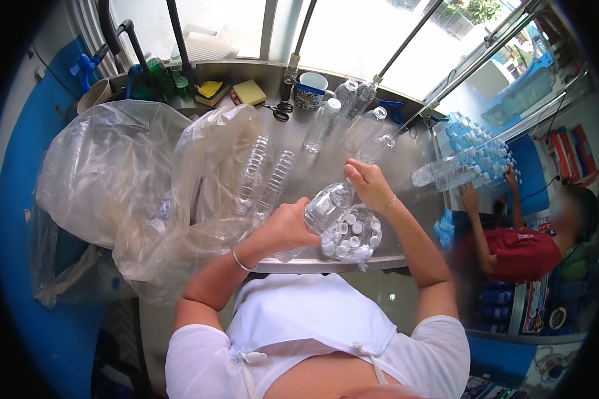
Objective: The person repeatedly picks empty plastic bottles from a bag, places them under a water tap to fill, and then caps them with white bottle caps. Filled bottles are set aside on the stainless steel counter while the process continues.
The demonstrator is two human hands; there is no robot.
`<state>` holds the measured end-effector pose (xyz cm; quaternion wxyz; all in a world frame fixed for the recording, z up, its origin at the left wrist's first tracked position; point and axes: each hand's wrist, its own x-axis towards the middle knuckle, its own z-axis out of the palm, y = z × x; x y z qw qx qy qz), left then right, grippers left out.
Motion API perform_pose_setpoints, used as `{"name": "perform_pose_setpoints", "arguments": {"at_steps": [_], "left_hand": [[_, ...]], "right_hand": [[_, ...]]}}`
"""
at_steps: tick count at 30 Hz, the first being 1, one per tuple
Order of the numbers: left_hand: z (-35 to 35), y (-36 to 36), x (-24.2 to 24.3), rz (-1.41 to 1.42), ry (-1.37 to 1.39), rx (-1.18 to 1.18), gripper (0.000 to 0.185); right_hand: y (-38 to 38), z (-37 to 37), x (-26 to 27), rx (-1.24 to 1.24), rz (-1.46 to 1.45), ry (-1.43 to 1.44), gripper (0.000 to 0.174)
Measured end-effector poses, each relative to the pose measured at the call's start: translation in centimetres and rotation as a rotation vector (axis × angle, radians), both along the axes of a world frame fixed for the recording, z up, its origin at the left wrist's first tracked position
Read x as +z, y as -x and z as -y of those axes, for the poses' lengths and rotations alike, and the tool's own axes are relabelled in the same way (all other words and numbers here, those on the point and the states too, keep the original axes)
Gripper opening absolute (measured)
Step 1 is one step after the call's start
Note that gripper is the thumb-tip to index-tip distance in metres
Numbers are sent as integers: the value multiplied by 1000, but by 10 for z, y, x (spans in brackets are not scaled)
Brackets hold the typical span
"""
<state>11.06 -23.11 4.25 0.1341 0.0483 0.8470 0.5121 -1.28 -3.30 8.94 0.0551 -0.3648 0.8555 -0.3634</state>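
My left hand point(289, 224) grips a clear plastic bottle point(328, 207) that lies tilted above the metal counter. My right hand point(369, 184) is at the bottle's upper end, its fingers pinched together; what they hold is too small to tell. Below the bottle, a clear plastic bag point(367, 217) of white screw caps point(354, 242) sits at the counter's front edge. Two ribbed empty bottles point(252, 174) lie left of my hands. Beyond them stand several clear bottles point(360, 130), one with a white cap point(333, 104).
Large clear plastic bags point(115, 174) cover the counter's left side. Along the back are sponges point(249, 93), black scissors point(281, 111), a patterned mug point(309, 92) and metal pipes. At the right, a person in a red shirt point(524, 254) reaches towards many capped bottles point(471, 144).
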Motion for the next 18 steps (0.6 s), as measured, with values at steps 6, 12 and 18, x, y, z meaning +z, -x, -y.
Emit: {"name": "perform_pose_setpoints", "arguments": {"at_steps": [6,12,18], "left_hand": [[-20,10,-20,-115,-125,-41,66],[-72,45,-54,-339,-331,-86,99],[-20,180,-105,-602,-2,646,112]], "right_hand": [[-10,-21,-8,-127,-168,58,17],[-14,-68,17,-320,-345,-7,20],[35,-148,12,-630,-684,-243,24]]}}
